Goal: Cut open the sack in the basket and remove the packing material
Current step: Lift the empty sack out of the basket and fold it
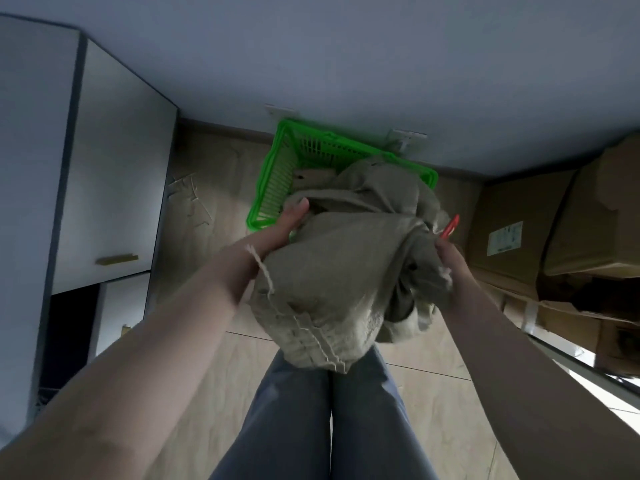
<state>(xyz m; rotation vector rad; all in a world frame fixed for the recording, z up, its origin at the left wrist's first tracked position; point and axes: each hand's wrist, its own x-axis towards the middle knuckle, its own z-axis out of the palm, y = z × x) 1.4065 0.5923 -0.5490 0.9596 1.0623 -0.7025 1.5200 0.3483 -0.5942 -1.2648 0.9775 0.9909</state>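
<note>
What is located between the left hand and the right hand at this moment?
In the head view, the burlap sack fills the stretch between the left hand and the right hand; both grip it above the green basket.

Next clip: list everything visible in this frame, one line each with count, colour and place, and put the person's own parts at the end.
coarse woven burlap sack: one, beige-grey, held up between both hands, in front of the basket
slatted plastic basket: one, bright green, on the wood floor by the wall
red-handled tool: one, red, sticking out above the right hand; type unclear
cardboard boxes: several, brown, stacked at right
cabinet: one, white with a brass handle, at left
left hand: grips the sack's left side
right hand: grips the bunched sack and the tool
legs: two, blue-grey trousers, bottom centre
</note>
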